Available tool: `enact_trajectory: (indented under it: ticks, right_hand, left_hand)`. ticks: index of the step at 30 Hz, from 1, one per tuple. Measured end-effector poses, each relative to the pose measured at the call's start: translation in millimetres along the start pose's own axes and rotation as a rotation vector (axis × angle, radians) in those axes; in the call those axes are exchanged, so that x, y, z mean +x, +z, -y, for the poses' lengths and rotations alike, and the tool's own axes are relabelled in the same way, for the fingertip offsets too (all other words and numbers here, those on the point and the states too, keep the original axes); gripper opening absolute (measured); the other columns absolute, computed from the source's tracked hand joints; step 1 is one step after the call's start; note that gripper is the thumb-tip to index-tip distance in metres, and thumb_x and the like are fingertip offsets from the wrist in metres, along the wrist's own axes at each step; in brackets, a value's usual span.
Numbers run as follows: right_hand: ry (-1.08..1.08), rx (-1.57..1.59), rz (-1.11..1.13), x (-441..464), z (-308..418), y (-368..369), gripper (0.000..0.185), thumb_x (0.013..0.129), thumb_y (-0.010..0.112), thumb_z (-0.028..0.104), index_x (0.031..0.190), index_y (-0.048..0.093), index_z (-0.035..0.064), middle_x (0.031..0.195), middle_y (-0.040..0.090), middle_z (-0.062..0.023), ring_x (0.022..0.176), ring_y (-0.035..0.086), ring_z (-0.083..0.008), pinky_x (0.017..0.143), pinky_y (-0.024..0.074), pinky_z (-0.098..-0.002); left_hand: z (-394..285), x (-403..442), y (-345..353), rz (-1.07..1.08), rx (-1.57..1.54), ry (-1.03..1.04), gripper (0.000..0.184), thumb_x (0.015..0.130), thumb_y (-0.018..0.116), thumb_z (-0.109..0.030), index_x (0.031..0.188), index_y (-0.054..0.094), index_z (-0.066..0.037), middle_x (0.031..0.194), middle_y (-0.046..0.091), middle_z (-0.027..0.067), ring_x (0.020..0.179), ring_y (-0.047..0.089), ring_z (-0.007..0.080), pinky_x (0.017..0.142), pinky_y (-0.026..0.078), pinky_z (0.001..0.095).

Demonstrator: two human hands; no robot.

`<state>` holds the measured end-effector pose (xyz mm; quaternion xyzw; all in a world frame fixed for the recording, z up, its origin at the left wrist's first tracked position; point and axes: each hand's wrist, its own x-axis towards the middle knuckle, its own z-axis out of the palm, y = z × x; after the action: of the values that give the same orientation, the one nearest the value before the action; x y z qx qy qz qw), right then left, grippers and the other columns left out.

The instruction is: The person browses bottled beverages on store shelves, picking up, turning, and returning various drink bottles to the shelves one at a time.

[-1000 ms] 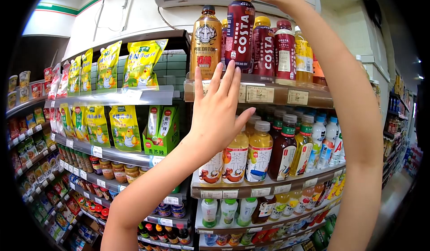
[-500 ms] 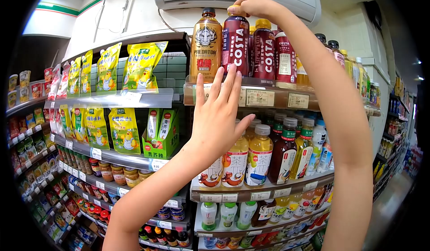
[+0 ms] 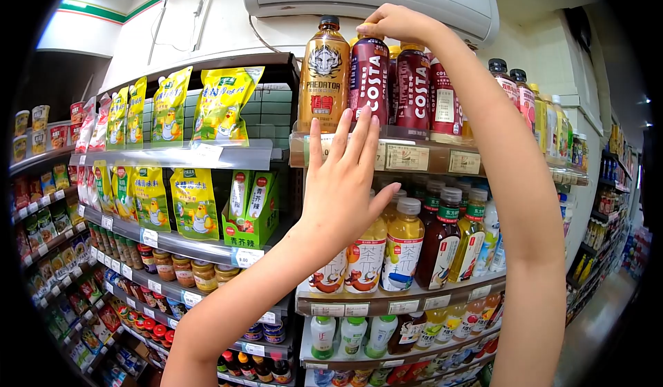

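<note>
My right hand (image 3: 397,24) reaches up over the top shelf, its fingers closed round the yellow cap of a dark red COSTA coffee bottle (image 3: 368,76). This bottle stands close beside a gold PREDATOR drink bottle (image 3: 324,76) with a dark cap. More COSTA bottles (image 3: 412,93) are to its right, partly behind my right forearm. My left hand (image 3: 342,180) is open, with fingers stretched upward, in front of the shelf's price-label edge (image 3: 407,157). Its fingertips overlap the bases of the gold and red bottles in view; whether they touch is unclear.
A white air conditioner (image 3: 373,4) hangs just above the bottles. Tea bottles (image 3: 402,249) fill the shelf below. At left, yellow seasoning bags (image 3: 224,107) and a green box (image 3: 250,211) stand on shelves. An aisle floor (image 3: 601,325) shows at right.
The COSTA bottle and my right hand have come down slightly relative to the PREDATOR bottle. The left hand keeps its flat, open pose. The whole view has shifted a little.
</note>
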<state>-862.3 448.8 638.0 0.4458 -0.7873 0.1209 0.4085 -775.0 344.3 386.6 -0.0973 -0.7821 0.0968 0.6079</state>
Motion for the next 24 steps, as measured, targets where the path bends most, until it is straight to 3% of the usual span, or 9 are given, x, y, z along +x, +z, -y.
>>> enact_trajectory:
  ticks: [4,7,10,15,18,22,24]
  right_hand:
    - [-0.031,0.008,0.003,6,-6,2,0.053,0.088,0.062,0.047,0.115,0.067,0.0021,0.111,0.066,-0.0187,0.108,0.059,-0.0287,0.093,0.0443,-0.0466]
    - [-0.072,0.010,-0.045,6,-12,2,0.054,0.081,0.065,0.053,0.109,0.072,0.0075,0.102,0.070,-0.0170,0.098,0.065,-0.0287,0.090,0.0484,-0.0438]
    - [-0.028,-0.010,-0.042,-4,-20,-13,0.056,0.086,0.064,0.050,0.113,0.068,0.0018,0.107,0.067,-0.0190,0.103,0.062,-0.0265,0.095,0.0443,-0.0413]
    - [0.076,-0.249,-0.106,-25,-49,-28,0.049,0.085,0.065,0.047,0.107,0.071,0.0024,0.100,0.070,-0.0159,0.087,0.066,-0.0247,0.077,0.0526,-0.0379]
    - [0.118,-0.200,-0.082,-33,-55,-25,0.047,0.086,0.064,0.045,0.106,0.071,0.0027,0.096,0.071,-0.0156,0.084,0.067,-0.0246,0.077,0.0527,-0.0376]
    - [0.148,-0.154,-0.072,-27,-53,-15,0.050,0.087,0.063,0.045,0.104,0.070,-0.0017,0.090,0.070,-0.0158,0.077,0.067,-0.0225,0.067,0.0543,-0.0348]
    - [0.143,-0.239,-0.139,-25,-52,-9,0.056,0.083,0.064,0.051,0.099,0.072,-0.0021,0.083,0.070,-0.0162,0.068,0.066,-0.0235,0.065,0.0543,-0.0355]
  left_hand:
    - [-2,1,-1,-0.001,-0.014,-0.010,0.082,0.087,0.057,-0.049,0.146,0.027,0.000,0.153,0.027,0.0152,0.143,0.020,0.0312,0.114,0.007,0.0580]
    - [-3,1,-2,-0.004,-0.026,-0.012,0.084,0.087,0.057,-0.050,0.146,0.027,0.001,0.152,0.027,0.0155,0.144,0.020,0.0314,0.114,0.006,0.0578]
    - [-3,1,0,-0.002,-0.028,-0.018,0.085,0.086,0.058,-0.050,0.146,0.026,0.001,0.153,0.026,0.0152,0.144,0.019,0.0318,0.114,0.005,0.0576]
    - [-13,4,5,-0.006,-0.030,0.014,0.085,0.086,0.057,-0.050,0.146,0.025,0.001,0.153,0.025,0.0159,0.144,0.018,0.0325,0.114,0.005,0.0580]
    - [-23,10,9,-0.009,-0.043,0.041,0.085,0.087,0.056,-0.051,0.146,0.025,0.001,0.152,0.025,0.0172,0.143,0.021,0.0335,0.114,0.006,0.0586]
    - [-30,19,18,-0.024,-0.052,0.046,0.084,0.087,0.055,-0.052,0.145,0.027,0.002,0.152,0.026,0.0190,0.142,0.021,0.0359,0.114,0.007,0.0582]
    - [-31,20,20,-0.031,-0.044,0.041,0.084,0.087,0.055,-0.052,0.145,0.027,0.002,0.151,0.026,0.0200,0.142,0.021,0.0366,0.114,0.007,0.0580]
